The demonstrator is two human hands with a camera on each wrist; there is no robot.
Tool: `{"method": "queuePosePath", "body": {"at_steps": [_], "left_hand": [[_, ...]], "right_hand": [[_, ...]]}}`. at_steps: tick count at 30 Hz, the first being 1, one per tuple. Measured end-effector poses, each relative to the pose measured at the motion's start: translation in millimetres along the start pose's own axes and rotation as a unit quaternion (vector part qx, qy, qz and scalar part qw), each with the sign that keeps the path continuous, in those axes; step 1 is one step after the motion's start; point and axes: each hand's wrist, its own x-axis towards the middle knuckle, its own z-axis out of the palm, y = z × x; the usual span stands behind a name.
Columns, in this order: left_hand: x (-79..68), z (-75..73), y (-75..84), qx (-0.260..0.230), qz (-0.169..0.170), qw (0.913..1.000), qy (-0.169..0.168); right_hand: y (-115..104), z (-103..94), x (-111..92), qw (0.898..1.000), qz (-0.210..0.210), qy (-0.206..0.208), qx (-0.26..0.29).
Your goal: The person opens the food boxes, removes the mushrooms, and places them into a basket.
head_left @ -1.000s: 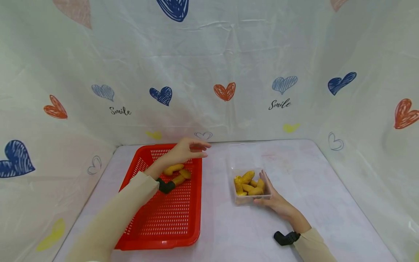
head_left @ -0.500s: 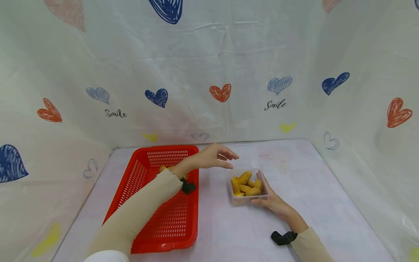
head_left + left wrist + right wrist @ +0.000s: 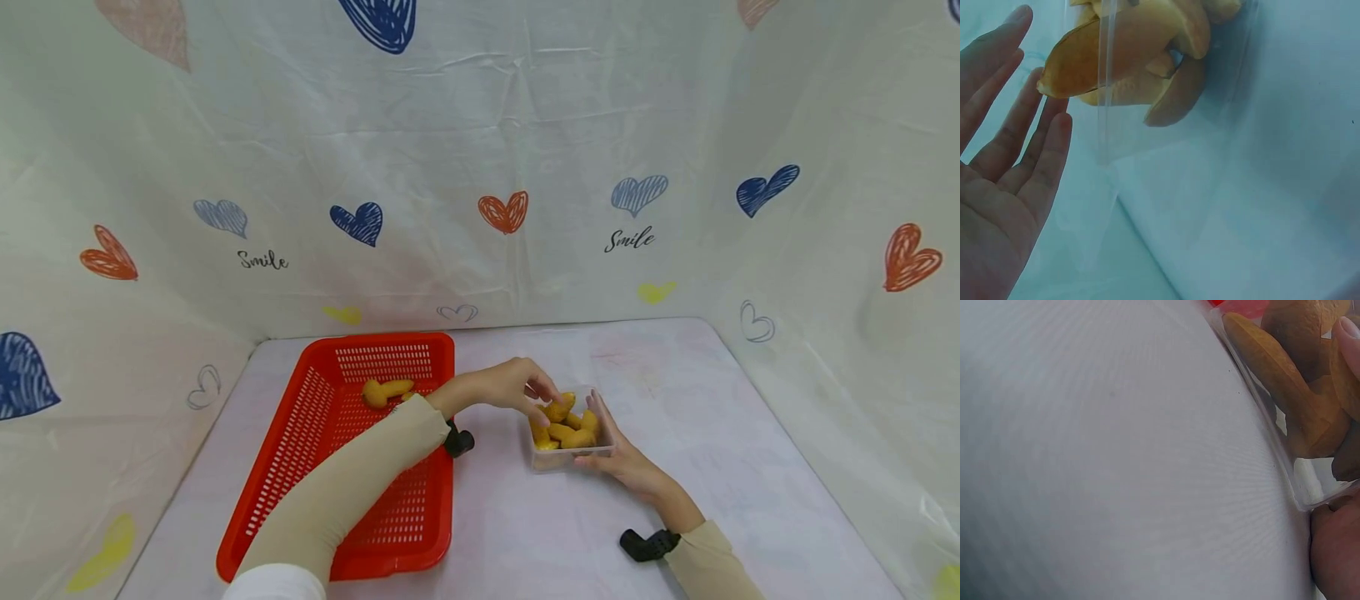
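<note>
In the head view, a clear plastic box (image 3: 550, 462) holds several stubby, yellow, banana-like fruits (image 3: 579, 438). My right hand (image 3: 633, 467) grips its right side, thumb at the front wall and fingers along the far right. My left hand (image 3: 521, 385) reaches over the box's left edge, palm down, with bent fingertips close over the fruits. The left wrist view shows those fingers (image 3: 1054, 147) spread and fairly straight, next to the tip of one fruit (image 3: 1079, 62) jutting past the box edge. Right hand and box wall meet at the right wrist view's lower right.
A red perforated basket (image 3: 448, 525) stands to the left, under my left forearm. A few more yellow fruits (image 3: 386, 390) lie toward its back. White table surface (image 3: 517, 533) separates basket and box. A heart-printed sheet (image 3: 435, 108) hangs behind.
My left hand has moved right, from above the basket to the box, and lowered to the fruits. Basket fruits behind the arm are visible again. My right hand stays on the box.
</note>
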Motion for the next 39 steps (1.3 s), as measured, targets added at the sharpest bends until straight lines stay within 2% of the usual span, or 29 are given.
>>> {"method": "queuePosePath", "body": {"at_steps": [4, 15, 19, 28, 39], "left_hand": [[1.8, 6.0, -6.1, 0.000, -0.004, 0.9997, -0.025], [0.4, 12.0, -6.6, 0.015, -0.019, 0.9974, -0.068], [2.1, 12.7, -7.6, 0.039, -0.031, 0.9963, -0.070], [6.4, 13.5, -9.4, 0.088, -0.007, 0.9947, -0.054], [6.8, 11.5, -9.2, 0.089, 0.003, 0.9958, -0.022]], "right_hand": [[-0.2, 1.1, -0.1, 1.000, 0.002, 0.004, 0.000], [-1.0, 4.2, -1.4, 1.000, 0.004, 0.003, 0.003], [0.2, 3.4, -1.2, 1.000, 0.000, 0.001, 0.004], [24.0, -4.5, 6.2, 1.000, -0.006, 0.008, -0.007], [24.8, -7.2, 6.6, 1.000, -0.013, 0.002, -0.009]]}}
